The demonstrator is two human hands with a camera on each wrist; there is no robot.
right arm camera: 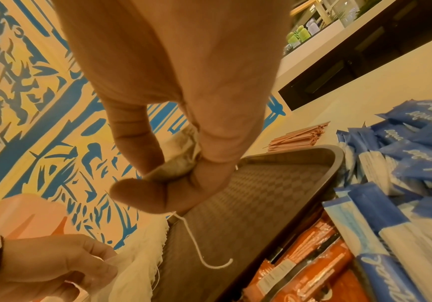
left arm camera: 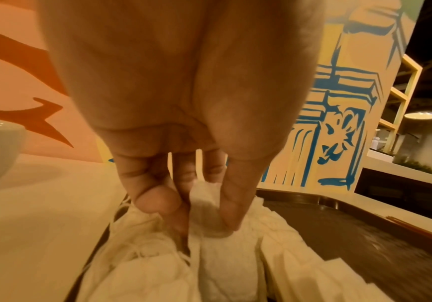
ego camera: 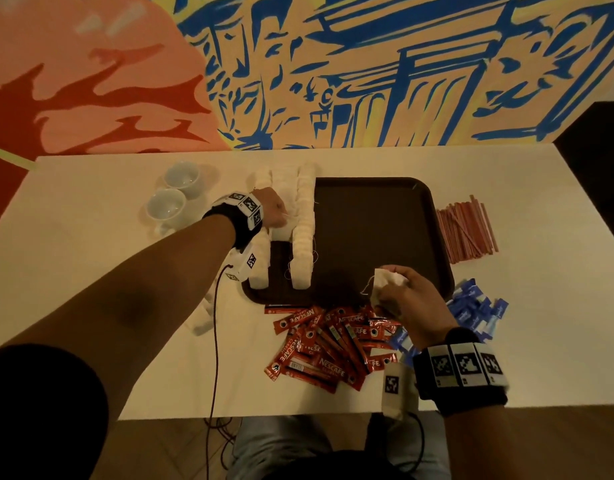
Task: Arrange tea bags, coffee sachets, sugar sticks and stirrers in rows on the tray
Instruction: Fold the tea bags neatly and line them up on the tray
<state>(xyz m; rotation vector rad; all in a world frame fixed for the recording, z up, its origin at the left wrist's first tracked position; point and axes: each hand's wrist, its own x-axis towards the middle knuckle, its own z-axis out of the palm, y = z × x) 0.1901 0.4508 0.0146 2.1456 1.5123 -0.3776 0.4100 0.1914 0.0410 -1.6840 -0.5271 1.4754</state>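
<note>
Tea bags only so far. Two rows [ego camera: 303,230] stand on the tray [ego camera: 378,237], both at the left hand's side; the row under that hand runs along the tray's left rim, the other sits just to its right.

Left hand [ego camera: 272,211] is down in the outer row, fingers [left arm camera: 231,206] and thumb pinching one bag [left arm camera: 209,214] among its neighbours. We read it as seating or straightening that bag.

Right hand [ego camera: 407,301] is over the tray's near edge, pinching a loose tea bag [ego camera: 385,284] between thumb and fingers, string [right arm camera: 199,255] dangling free. We'd guess it goes into a row next.

A few more tea bags [ego camera: 201,322] lie on the desk [ego camera: 90,271] under the left forearm, so that item isn't finished.

Nothing else started:
- coffee sachets [ego camera: 329,344]: heap on the desk, just nearside of the right hand
- sugar sticks [ego camera: 478,310]: pile to the right of the right hand
- stirrers [ego camera: 466,232]: bundle beyond the right hand, off the tray's right rim

Most of the tray to the right of the rows is bare. We'd call it under a quarter done.
</note>
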